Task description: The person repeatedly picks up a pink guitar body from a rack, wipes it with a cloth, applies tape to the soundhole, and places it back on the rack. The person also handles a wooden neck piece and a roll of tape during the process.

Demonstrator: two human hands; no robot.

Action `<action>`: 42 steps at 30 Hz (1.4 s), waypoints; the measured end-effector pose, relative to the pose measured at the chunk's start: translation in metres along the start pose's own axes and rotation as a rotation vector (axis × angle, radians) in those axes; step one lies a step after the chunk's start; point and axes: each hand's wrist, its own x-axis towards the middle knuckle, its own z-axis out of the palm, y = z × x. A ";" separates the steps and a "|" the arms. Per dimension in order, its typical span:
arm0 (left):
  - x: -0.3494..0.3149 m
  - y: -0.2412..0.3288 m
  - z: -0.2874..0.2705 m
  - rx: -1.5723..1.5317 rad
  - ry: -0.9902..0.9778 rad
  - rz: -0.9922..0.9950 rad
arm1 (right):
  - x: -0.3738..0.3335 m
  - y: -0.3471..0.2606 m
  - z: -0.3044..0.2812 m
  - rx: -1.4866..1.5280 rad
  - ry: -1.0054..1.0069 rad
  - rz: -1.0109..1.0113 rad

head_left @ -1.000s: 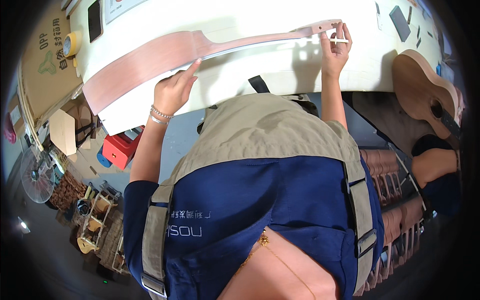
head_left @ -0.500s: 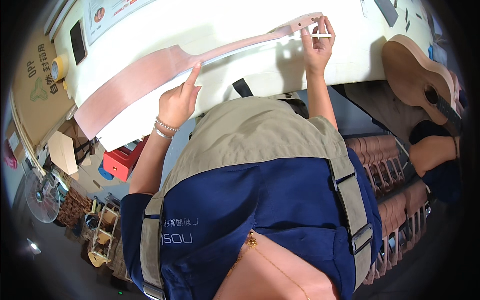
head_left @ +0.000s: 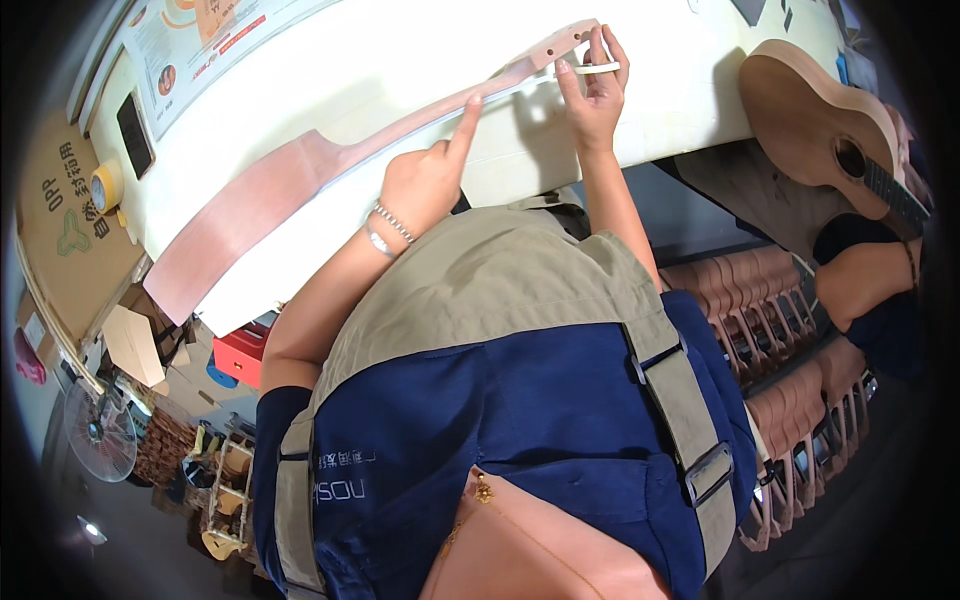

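Observation:
An unfinished wooden ukulele (head_left: 250,212) lies on its side along the white tabletop, its body at the left and its neck running up to the right. My left hand (head_left: 424,180) rests its stretched index fingertip against the near edge of the neck (head_left: 420,118); the other fingers are curled, with nothing visible in them. By the headstock (head_left: 558,48), which has small holes, my right hand (head_left: 598,108) has its thumb and fingertips close to the wood. A short white stick (head_left: 598,68) is held between the fingers of that hand.
The white table (head_left: 400,50) carries a phone (head_left: 134,134), a tape roll (head_left: 106,188) and a printed sheet (head_left: 190,75). At the right, another person's arm (head_left: 865,280) is beside a second instrument (head_left: 815,120). Racked wooden instruments (head_left: 745,290) stand below; a red box (head_left: 240,352) is at left.
My left hand has slid right along the neck, from near the body to nearer the headstock. My right hand stays by the headstock with the stick. The whole view has shifted slightly.

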 end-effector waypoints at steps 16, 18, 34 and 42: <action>0.102 -0.034 -0.022 -0.998 -0.516 -0.431 | 0.003 -0.001 0.006 0.017 0.072 -0.102; 0.111 -0.031 -0.026 -0.963 -0.548 -0.483 | 0.002 -0.002 0.006 0.005 0.067 -0.116; 0.073 -0.017 -0.034 -0.258 -0.202 -0.185 | -0.011 -0.036 -0.122 -0.457 -0.018 0.431; 0.006 -0.048 -0.090 -0.188 -0.354 -0.304 | 0.011 -0.075 -0.063 -0.792 -0.325 -0.313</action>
